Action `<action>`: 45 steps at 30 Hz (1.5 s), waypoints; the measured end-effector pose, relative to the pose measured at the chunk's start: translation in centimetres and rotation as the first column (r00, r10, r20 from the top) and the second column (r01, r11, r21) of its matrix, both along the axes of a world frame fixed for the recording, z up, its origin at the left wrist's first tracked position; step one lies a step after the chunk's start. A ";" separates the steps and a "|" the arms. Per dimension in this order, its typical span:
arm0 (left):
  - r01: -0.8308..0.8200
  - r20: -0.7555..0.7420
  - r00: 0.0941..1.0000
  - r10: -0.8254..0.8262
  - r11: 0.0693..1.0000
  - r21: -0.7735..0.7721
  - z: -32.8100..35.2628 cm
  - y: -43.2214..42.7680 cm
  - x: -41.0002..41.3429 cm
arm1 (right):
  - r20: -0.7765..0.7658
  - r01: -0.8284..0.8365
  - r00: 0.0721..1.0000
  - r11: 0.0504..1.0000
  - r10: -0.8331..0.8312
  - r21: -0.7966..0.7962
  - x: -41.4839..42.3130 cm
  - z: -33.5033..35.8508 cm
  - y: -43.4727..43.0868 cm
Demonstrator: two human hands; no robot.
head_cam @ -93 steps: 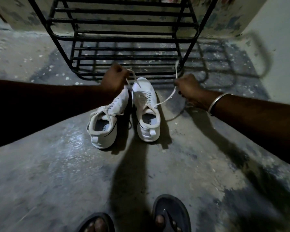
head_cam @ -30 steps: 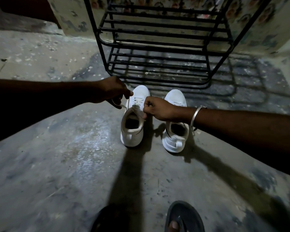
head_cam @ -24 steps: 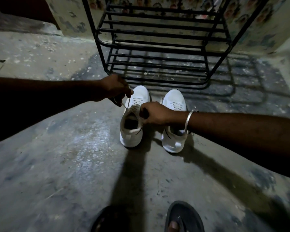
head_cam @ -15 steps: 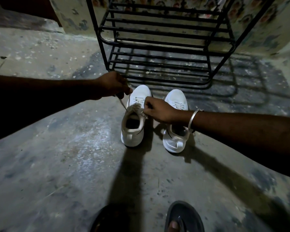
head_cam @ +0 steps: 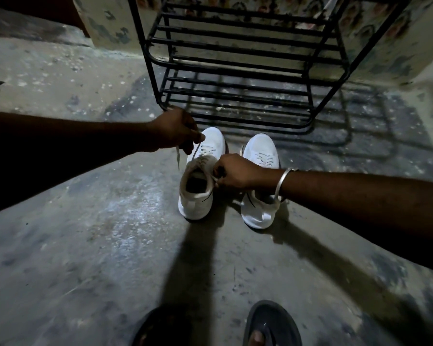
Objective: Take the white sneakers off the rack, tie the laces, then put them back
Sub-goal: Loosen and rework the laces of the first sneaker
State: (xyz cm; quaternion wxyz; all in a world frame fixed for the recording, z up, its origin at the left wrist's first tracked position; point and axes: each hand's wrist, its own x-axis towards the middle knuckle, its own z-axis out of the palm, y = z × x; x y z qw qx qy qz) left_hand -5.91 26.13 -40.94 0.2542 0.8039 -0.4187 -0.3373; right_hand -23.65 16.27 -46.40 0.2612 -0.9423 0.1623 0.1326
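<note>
1. Head view: both white sneakers stand on the floor just near of the black rack, toes pointing far, heels toward the person.
2. The left sneaker is the one in hand; its long axis runs near-to-far between the hands.
3. The left hand pinches a lace end up and to the left.
4. The right hand grips the other lace at the collar, crossing over the right sneaker. It is nearer the knot.

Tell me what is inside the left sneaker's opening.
The left sneaker shows only a dark, empty-looking hollow; its depths are too dark to check. The right hand covers the opening's right edge, pinching lace there.
</note>
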 end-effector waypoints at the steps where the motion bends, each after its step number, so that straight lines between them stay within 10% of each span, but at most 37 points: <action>1: 0.006 0.001 1.000 -0.006 1.000 0.000 -0.1 0.0 -0.1 | 0.005 0.018 1.000 1.000 -0.018 0.022 0.0 -0.1 0.1; 10: 0.019 0.070 0.997 -0.018 1.000 -0.009 -0.7 -0.1 -0.4 | 0.067 0.236 0.950 0.843 -0.304 0.483 1.2 4.0 -0.1; 24: 0.171 0.067 0.985 -0.161 0.965 -0.200 0.8 -1.6 -1.4 | -0.295 0.458 0.888 0.730 -0.353 0.508 2.5 3.7 0.4; 30: 0.349 0.335 0.905 -0.262 0.907 -0.234 0.9 -1.4 -2.2 | -0.190 0.511 0.841 0.628 -0.506 0.587 2.4 4.5 0.2; 39: 0.379 0.206 0.914 -0.350 0.918 -0.119 -1.0 1.6 -3.6 | -0.316 0.563 0.757 0.326 -0.572 0.759 2.2 3.1 0.2; 45: 0.376 0.407 0.870 -0.279 0.909 -0.182 -0.9 0.7 -3.8 | -0.372 0.562 0.745 0.219 -0.554 0.798 1.8 3.0 -0.1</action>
